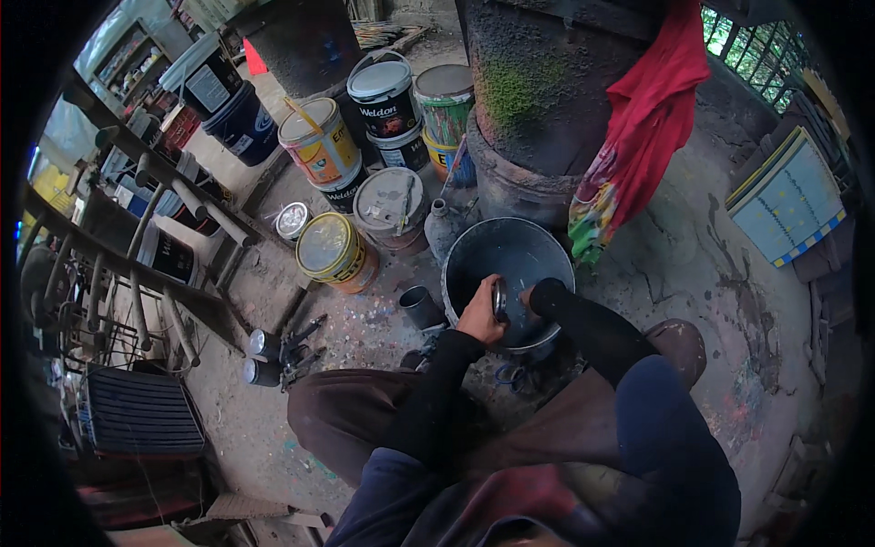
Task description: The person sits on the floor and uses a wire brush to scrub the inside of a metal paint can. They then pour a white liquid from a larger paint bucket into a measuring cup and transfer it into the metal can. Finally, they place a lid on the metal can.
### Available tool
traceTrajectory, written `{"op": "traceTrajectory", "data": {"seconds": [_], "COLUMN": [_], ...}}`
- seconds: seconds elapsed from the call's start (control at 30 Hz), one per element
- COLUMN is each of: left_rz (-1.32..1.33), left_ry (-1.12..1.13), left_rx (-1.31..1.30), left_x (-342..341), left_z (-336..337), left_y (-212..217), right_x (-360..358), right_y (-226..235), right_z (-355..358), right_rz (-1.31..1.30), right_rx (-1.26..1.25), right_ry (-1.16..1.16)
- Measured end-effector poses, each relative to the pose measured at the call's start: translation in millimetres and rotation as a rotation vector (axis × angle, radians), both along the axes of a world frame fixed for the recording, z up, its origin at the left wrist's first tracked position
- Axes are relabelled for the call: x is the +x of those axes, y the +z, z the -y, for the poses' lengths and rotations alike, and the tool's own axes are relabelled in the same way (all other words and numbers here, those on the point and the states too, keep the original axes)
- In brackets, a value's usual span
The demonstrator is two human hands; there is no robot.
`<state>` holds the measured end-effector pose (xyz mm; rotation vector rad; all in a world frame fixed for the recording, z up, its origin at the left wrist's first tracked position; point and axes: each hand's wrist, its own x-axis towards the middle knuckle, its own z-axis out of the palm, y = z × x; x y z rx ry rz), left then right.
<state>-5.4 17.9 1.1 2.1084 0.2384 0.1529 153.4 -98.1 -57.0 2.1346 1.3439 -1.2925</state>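
Observation:
A large dark bucket point(451, 283) stands on the floor in front of me, its inside grey-blue with small pale streaks. Over its near left part, my left hand point(479, 315) is closed around a small round piece with a shiny metal rim point(500, 297). Whether that piece is a lid or a cup I cannot make out. My right hand point(527, 296) reaches into the bucket from the right, close to the metal piece. Its fingers are mostly hidden. A small dark cup point(419, 307) tilts on the floor left of the bucket.
A grey jug point(444, 228) touches the bucket's far left side. Several paint pails, including a yellow-lidded one point(337, 255), stand at the back left. A red cloth point(652, 109) hangs from a large drum point(547, 91). Spray guns point(296, 351) lie at left, near a wooden rack point(118, 264).

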Motion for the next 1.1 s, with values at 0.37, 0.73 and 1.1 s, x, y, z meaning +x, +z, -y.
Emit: {"op": "traceTrajectory", "data": {"seconds": [0.37,0.73,1.1], "left_rz": [-0.007,-0.143,-0.178], "left_ry": [-0.099,-0.178,-0.208], "left_rx": [0.004,-0.170,-0.125], "left_x": [6,12,6], "left_z": [19,18,12], "left_y": [11,2,-6], "right_x": [-14,-55,-67], "right_y": [137,110,105], "right_z": [27,23,25], "right_rz": [-0.182,0.090,0.089], "right_rx": [1.026,1.365,1.422], "right_ry": [-0.680,-0.587,-0.601]}}
